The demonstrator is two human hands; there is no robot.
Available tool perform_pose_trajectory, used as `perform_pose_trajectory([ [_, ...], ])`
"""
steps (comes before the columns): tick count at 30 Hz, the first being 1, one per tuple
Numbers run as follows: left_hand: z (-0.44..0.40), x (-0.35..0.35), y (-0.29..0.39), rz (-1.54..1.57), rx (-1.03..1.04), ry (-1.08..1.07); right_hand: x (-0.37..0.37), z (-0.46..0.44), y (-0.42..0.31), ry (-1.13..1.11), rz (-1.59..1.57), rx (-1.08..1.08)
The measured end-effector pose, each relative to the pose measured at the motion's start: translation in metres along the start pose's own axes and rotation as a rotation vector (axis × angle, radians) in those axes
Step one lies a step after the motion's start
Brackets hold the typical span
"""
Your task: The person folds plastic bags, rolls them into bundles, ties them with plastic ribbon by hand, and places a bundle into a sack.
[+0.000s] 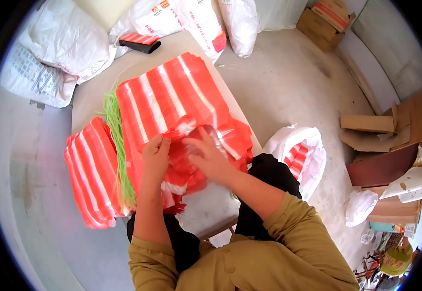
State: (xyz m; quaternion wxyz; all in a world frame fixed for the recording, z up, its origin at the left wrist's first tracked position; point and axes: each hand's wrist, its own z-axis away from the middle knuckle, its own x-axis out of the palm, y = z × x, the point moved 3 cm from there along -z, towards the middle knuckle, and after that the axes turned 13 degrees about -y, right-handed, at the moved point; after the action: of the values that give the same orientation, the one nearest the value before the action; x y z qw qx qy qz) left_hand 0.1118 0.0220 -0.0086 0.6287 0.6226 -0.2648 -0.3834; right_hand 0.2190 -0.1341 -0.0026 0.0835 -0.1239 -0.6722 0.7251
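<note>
The left hand (156, 154) pinches red-and-white striped plastic (172, 92) on the table (87, 104) at centre; the right hand (213, 160) is half open over it, fingers apart, any hold unclear with its fingertips blurred. At 3 o'clock, an open white sack (316, 167) holds striped pieces (297, 159). Beyond, a blue-printed sack (36, 77) at 10 and a red-printed sack (200, 24) at 12, cut off above, are unreadable.

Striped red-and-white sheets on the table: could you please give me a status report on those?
Left hand pinching striped sheets. Right hand close by, grip unclear. Green strands alongside, clear of both hands.
</note>
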Motion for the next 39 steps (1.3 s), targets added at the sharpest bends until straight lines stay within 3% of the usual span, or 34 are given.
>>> perform_pose_trajectory([
  [4, 0.003, 0.002, 0.008, -0.036, 0.017, -0.01, -0.003, -0.007, -0.004, 0.083, -0.539, 0.074],
  [9, 0.005, 0.0, 0.006, -0.112, -0.041, -0.029, -0.003, -0.008, 0.004, 0.306, -0.963, -0.153],
  [14, 0.003, 0.001, -0.005, -0.122, -0.05, -0.03, 0.0, 0.003, -0.014, 0.459, -0.67, -0.149],
  [17, 0.006, 0.008, 0.0, 0.002, 0.0, -0.032, -0.004, -0.003, 0.006, 0.466, -0.446, -0.163],
  [21, 0.009, 0.009, 0.005, -0.067, -0.011, -0.047, -0.009, -0.008, 0.019, 0.579, -0.236, -0.202],
  [23, 0.007, 0.005, -0.005, -0.127, 0.013, -0.065, -0.011, -0.004, 0.015, 0.572, -0.361, -0.187],
  [27, 0.007, 0.012, -0.004, -0.281, 0.237, -0.01, -0.012, -0.001, 0.006, 0.575, -0.159, -0.177],
  [29, 0.011, 0.014, 0.005, -0.428, 0.367, 0.005, -0.013, 0.004, -0.007, 0.55, 0.085, -0.187],
  [32, 0.017, 0.018, 0.027, -0.654, 0.46, -0.045, -0.02, -0.007, -0.016, 0.255, 0.615, -0.031],
  [35, 0.02, 0.017, 0.024, -0.741, 0.472, -0.104, -0.013, -0.018, -0.003, 0.103, 1.164, -0.071],
  [39, 0.021, 0.017, 0.023, -0.808, 0.529, -0.098, -0.009, -0.018, -0.012, -0.04, 1.111, -0.127],
])
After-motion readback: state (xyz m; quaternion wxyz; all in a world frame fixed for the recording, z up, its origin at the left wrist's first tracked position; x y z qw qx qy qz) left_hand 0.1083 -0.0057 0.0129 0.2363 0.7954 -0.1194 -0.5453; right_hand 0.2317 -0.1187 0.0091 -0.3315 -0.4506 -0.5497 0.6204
